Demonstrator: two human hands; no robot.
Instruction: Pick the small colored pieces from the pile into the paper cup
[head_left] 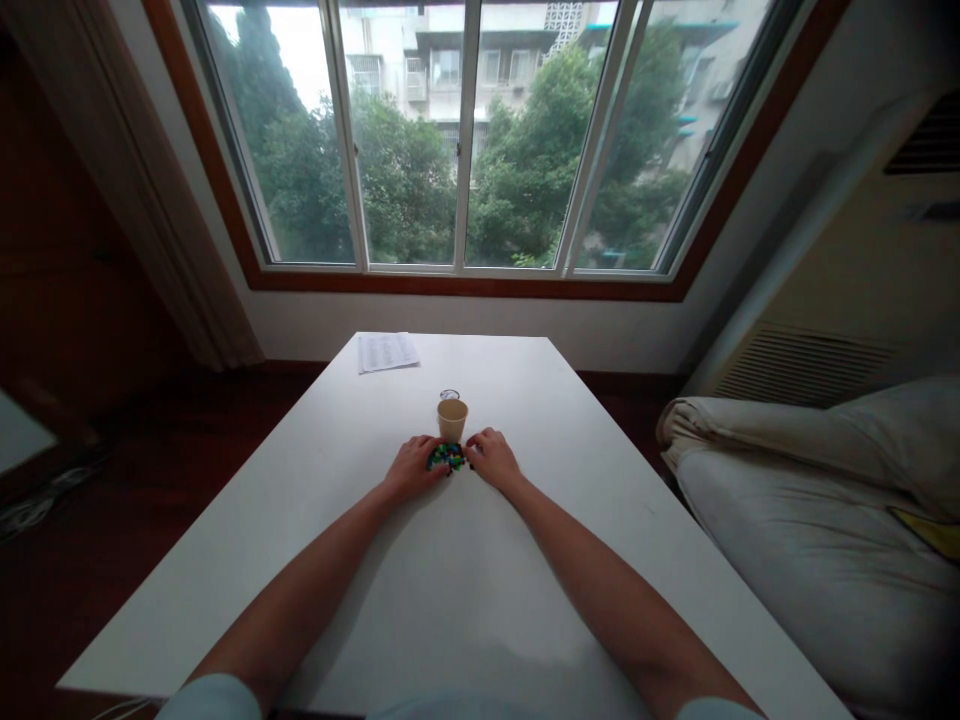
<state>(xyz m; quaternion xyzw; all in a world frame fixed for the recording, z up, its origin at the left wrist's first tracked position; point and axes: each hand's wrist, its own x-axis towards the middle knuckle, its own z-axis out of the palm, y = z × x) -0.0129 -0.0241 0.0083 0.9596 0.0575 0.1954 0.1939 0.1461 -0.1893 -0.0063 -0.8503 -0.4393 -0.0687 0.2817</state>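
A small heap of coloured beads, blue, green and dark, lies on the white table. My left hand rests on the table at the heap's left side with fingers curled against it. My right hand is at the heap's right side, fingers curled and touching the beads. Whether either hand grips any beads is hidden. A tan paper cup stands upright just behind the heap, between my fingertips. A small clear item sits right behind the cup.
A printed sheet of paper lies at the table's far left corner. A white sofa stands close to the table's right edge. A large window fills the wall behind. Dark wooden floor lies to the left.
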